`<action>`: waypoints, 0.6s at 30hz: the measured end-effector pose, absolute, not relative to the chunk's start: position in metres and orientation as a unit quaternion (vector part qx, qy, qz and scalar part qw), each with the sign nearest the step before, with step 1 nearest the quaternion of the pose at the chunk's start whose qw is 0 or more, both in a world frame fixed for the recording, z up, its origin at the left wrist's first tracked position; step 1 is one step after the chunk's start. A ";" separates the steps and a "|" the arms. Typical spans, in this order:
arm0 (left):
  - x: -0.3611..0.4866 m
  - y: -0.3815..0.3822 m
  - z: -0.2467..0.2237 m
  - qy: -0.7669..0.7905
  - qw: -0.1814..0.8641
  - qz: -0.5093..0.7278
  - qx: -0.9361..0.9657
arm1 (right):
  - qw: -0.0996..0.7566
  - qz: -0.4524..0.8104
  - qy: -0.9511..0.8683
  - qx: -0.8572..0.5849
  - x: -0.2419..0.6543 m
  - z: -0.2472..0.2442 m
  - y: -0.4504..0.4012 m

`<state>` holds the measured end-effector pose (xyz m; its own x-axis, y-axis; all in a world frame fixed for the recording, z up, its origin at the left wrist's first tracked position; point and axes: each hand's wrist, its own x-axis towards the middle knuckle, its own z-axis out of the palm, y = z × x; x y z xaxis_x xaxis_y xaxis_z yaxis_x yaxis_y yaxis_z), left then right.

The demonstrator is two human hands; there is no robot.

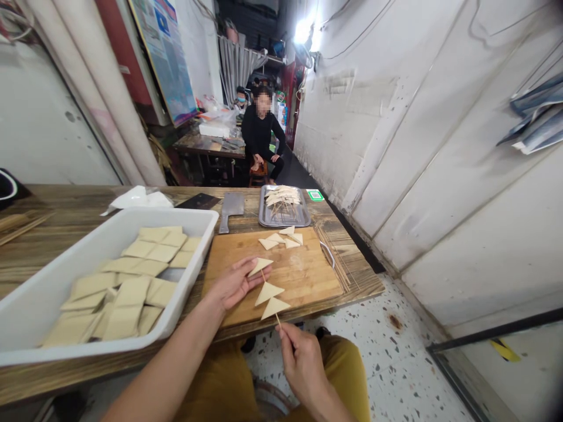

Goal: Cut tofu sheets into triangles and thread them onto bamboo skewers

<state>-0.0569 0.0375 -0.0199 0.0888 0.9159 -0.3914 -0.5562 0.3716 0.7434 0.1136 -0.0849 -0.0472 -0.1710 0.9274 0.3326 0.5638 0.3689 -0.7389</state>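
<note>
The right hand (301, 357) is pinching the stick (278, 319) tight, and the left hand (240, 281), partly open, is holding the top triangle (260, 266) on it.

No wording is legible. Green-bordered card (315, 195) on the table (176, 264) bears a square code; print on the wall poster (166, 61) is unreadable.

Hands (303, 357) hold a skewer (278, 318) of pale triangles (275, 307).
</note>
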 end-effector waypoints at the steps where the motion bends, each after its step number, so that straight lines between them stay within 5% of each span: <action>1: -0.056 0.038 -0.021 0.433 0.702 0.528 0.206 | 0.389 0.230 -0.730 -0.513 0.113 -0.047 -0.085; 18: -0.047 0.029 -0.019 0.451 0.685 0.543 0.181 | 0.399 0.226 -0.727 -0.511 0.112 -0.040 -0.085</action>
<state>-0.0472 0.0287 -0.0187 0.0037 0.9072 -0.4206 -0.5811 0.3443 0.7374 0.1123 -0.0851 -0.0401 -0.1587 0.9236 0.3490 0.5627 0.3751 -0.7367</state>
